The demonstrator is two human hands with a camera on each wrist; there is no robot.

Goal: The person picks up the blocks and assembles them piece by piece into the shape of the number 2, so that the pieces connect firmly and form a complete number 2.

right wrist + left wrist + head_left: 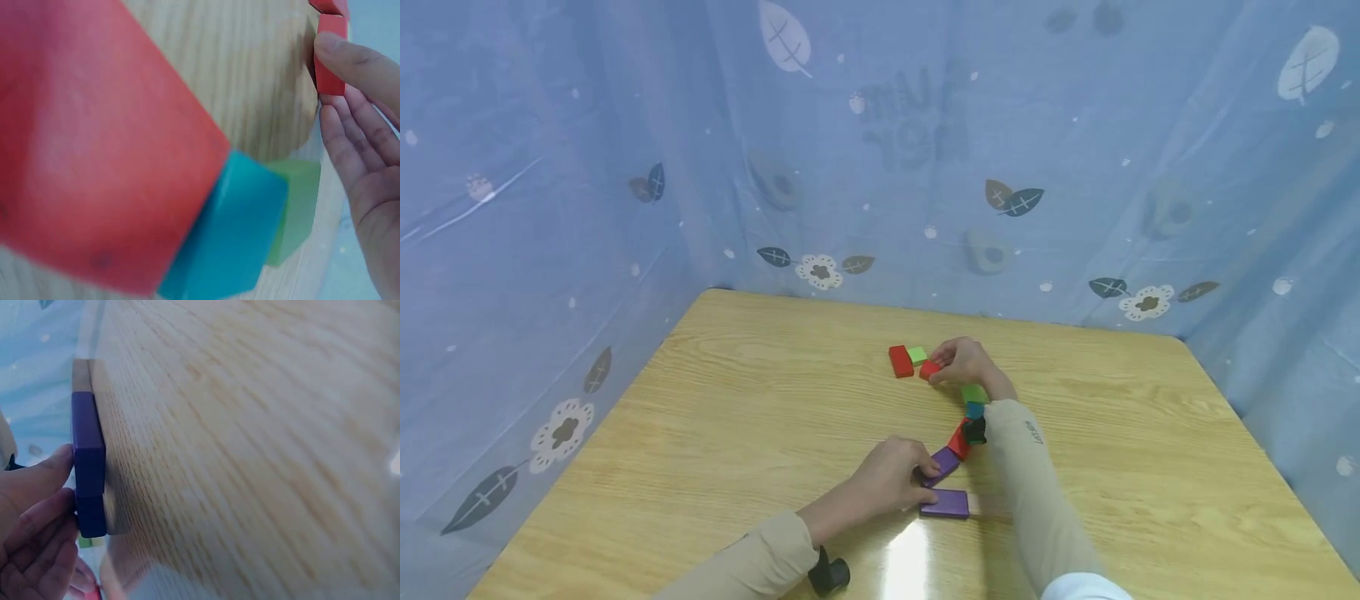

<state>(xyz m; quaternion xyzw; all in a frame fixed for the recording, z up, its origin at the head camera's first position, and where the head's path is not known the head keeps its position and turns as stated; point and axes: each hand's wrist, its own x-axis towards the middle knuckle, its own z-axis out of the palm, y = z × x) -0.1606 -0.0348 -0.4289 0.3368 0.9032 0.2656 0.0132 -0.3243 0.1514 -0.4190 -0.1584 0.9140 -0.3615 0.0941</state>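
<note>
In the head view, my left hand (891, 473) touches two flat purple blocks. Its index finger reaches onto the tilted purple block (946, 463), while the thumb meets the left end of the nearer purple block (951, 505). Seen from the left wrist, thumb and fingers rest against the sides of the purple blocks (87, 425). Farther away, my right hand (964, 362) pinches a small red block (928, 369); the thumb lies across its face in the right wrist view (331, 69). Beside that block are a light green block (917, 356) and a larger red block (901, 362).
Between the hands curves a row of blocks: a green block (973, 394), a teal block (974, 410) and a red block (958, 442), partly covered by the black wrist camera (974, 430). A blue patterned curtain (880, 150) surrounds the wooden table (760, 400).
</note>
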